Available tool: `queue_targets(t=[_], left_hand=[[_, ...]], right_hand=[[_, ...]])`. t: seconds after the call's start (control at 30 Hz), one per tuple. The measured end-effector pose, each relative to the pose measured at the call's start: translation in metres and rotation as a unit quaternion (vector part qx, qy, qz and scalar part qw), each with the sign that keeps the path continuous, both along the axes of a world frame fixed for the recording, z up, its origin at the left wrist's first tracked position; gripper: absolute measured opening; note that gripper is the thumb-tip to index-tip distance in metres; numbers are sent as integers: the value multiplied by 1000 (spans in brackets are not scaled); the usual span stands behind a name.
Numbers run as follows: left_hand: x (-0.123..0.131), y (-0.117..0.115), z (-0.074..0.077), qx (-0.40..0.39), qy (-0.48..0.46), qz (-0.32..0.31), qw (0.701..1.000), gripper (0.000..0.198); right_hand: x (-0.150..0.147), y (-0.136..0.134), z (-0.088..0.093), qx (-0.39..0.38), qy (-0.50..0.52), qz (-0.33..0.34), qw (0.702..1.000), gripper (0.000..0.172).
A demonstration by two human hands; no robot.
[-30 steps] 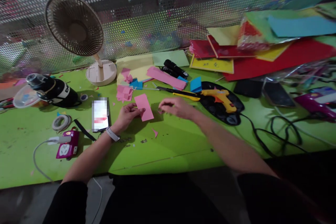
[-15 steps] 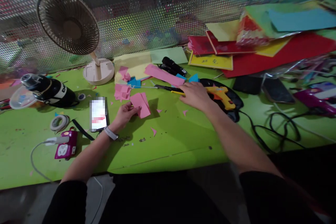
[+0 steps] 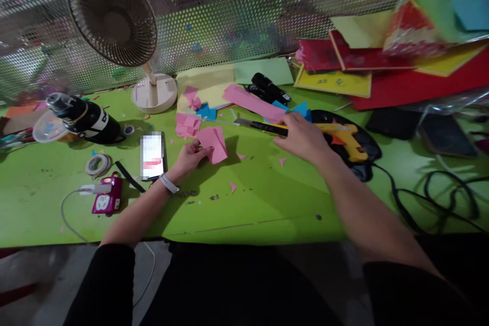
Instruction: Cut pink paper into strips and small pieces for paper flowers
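Observation:
My left hand (image 3: 191,157) pinches folded pink paper (image 3: 214,143) between thumb and fingers, low over the green table. Over to the right, my right hand (image 3: 297,135) is closed on the rear end of a black and yellow utility knife (image 3: 260,126), whose blade end points left. Just behind the knife lies a long pink paper strip (image 3: 252,103), with blue paper pieces partly hidden by my right hand. Small cut pink papers (image 3: 187,125) lie beyond my left hand.
A fan (image 3: 153,92), a black bottle (image 3: 91,121), a phone (image 3: 152,155) and tape (image 3: 98,164) are on the left. A black stapler (image 3: 270,88) stands behind the strip. On the right are a yellow glue gun (image 3: 346,140), cables and stacked coloured papers (image 3: 416,81).
The view has shifted, moving the scene. My right hand has closed on the utility knife and drawn it slightly toward me, off the pink strip. My left hand still holds the pink paper.

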State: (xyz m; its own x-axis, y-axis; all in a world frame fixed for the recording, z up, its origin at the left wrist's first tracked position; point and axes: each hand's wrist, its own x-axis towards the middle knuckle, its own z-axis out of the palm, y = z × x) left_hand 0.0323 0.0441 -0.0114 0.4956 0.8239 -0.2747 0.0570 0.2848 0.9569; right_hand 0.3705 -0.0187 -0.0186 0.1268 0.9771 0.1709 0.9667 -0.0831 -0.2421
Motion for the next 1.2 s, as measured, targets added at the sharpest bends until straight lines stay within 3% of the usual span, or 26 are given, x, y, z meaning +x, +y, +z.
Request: queue_targets(t=[0.13,0.37,0.73,1.0,1.2], left_hand=[[0,0,1,5,-7,7,1000,33],[1,0,-1,10,-12,10,1000,35],[3,1,-12,35,-2,18,999,27],[2,-2,-7,32,21,7,999,30],[4,-4,-1,25,16,7,1000,30]], right_hand=[[-5,-9,15,9,98,32,995,31],[-18,-17,29,-130,203,102,965,21],[-24,-14,24,-146,137,108,974,22],[-17,-13,22,-129,118,95,980,21],[-24,-13,21,-133,99,125,978,20]])
